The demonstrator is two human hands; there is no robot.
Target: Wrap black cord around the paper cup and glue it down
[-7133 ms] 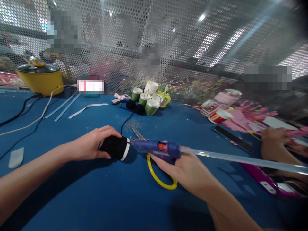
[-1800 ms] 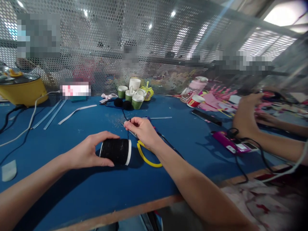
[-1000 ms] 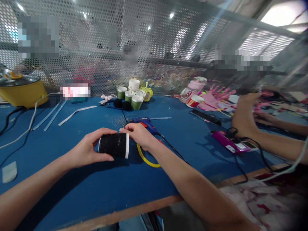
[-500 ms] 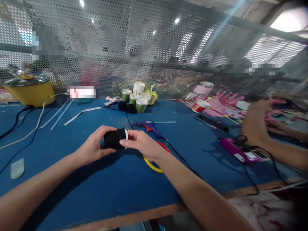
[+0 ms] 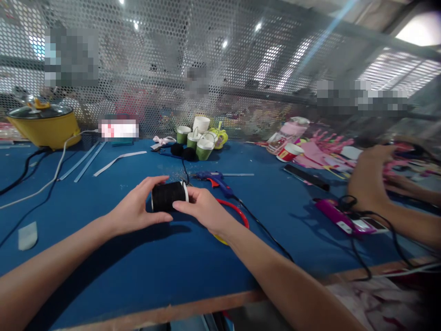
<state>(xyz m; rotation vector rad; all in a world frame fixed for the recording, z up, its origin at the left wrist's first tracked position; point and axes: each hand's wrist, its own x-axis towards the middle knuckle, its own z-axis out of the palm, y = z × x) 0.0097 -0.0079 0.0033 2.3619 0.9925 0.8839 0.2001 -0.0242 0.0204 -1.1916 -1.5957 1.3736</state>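
A spool of black thread with white ends lies sideways between my two hands, above the blue table. My left hand is spread round its left end, thumb below and fingers above. My right hand grips the white right end with thumb and fingers. A black strand runs from the spool's right end up to the black pompoms. Just beyond my right hand lies a blue glue gun. Red tape roll and a yellow ring are partly hidden by my right hand.
Green cups stand at the back centre. A yellow pot and pale strips are on the left. On the right are a purple device with cables and another person's arm. A perforated screen rises behind.
The spool has moved slightly right in the view and turned a little. My left hand's fingers have spread wider around it. The black strand now reaches down to the spool's right end.
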